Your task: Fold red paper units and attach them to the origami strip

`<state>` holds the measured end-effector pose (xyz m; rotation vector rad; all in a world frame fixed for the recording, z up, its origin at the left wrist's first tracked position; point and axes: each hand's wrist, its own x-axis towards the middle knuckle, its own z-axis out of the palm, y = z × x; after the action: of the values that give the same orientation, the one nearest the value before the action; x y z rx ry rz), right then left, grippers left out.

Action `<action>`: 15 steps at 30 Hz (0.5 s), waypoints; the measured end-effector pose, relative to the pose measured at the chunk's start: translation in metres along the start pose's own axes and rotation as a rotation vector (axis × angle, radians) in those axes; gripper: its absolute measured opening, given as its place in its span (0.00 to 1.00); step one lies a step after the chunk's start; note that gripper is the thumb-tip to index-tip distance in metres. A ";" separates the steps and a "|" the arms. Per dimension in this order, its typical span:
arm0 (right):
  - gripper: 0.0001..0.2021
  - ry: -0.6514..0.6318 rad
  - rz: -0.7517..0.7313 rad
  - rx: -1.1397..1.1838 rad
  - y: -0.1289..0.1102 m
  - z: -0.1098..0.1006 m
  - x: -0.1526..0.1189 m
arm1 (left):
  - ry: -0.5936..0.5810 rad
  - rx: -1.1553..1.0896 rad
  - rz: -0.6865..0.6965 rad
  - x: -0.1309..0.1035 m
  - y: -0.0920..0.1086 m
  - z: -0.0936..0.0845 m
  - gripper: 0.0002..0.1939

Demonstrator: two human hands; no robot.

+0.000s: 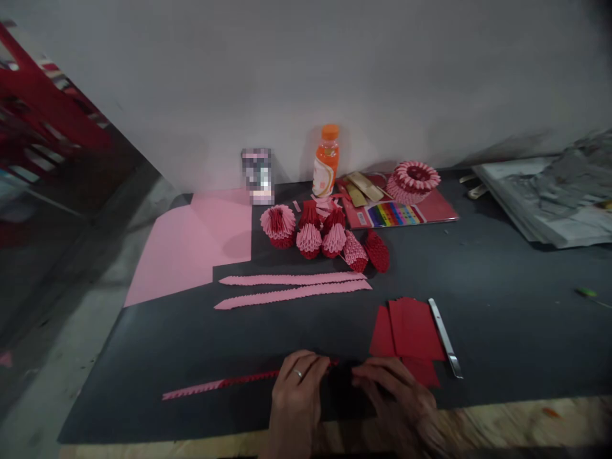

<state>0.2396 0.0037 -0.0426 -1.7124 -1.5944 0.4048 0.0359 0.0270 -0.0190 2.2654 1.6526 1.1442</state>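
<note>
A narrow chain of folded paper (248, 378), pink at its left end and red further right, lies across the dark mat. Over the red end is my left hand (297, 389), a ring on one finger, its fingers closed on the chain. A little to the right, my right hand (399, 389) has thumb and fingertips pinched together; whatever is between them is too small and dark to make out. Red paper rectangles (414, 328) lie just beyond my right hand, with a silver metal strip-like tool (445, 338) along their right side.
Two long pink paper chains (296, 295) lie ahead. Behind them stand several pink-and-red folded-paper pieces (308, 237), an orange drink bottle (326, 162) and a round paper basket (414, 183). Pink sheets (191, 242) are at left, a plastic-covered stack (549, 210) at right.
</note>
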 end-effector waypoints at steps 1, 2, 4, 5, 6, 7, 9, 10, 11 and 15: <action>0.12 0.001 0.013 -0.023 0.001 0.000 -0.001 | -0.005 -0.017 -0.008 0.001 0.001 0.000 0.19; 0.11 0.003 0.023 -0.038 0.001 0.000 -0.001 | -0.009 -0.023 -0.011 0.003 0.001 0.000 0.19; 0.11 0.008 0.020 -0.050 0.000 0.003 -0.001 | -0.010 -0.026 -0.015 0.004 0.003 0.002 0.17; 0.11 0.012 0.012 -0.052 -0.002 0.004 -0.001 | -0.010 -0.029 -0.015 0.004 0.003 0.003 0.16; 0.11 0.017 0.003 -0.052 -0.004 0.006 0.000 | -0.006 -0.030 -0.015 0.003 0.004 0.004 0.15; 0.11 0.023 -0.008 -0.049 -0.006 0.008 0.001 | -0.003 -0.032 -0.017 0.003 0.004 0.004 0.14; 0.11 0.028 -0.026 -0.044 -0.010 0.011 0.002 | -0.002 -0.041 -0.024 0.003 0.005 0.005 0.13; 0.11 0.028 -0.034 -0.044 -0.012 0.013 0.003 | -0.005 -0.048 -0.027 0.003 0.005 0.004 0.13; 0.12 0.024 -0.042 -0.044 -0.013 0.015 0.003 | -0.010 -0.053 -0.026 0.003 0.005 0.004 0.13; 0.13 0.006 -0.064 -0.055 -0.016 0.019 0.006 | -0.024 -0.058 -0.009 0.005 0.005 0.002 0.14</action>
<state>0.2169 0.0140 -0.0427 -1.6966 -1.6659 0.3268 0.0415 0.0299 -0.0152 2.2258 1.5979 1.1427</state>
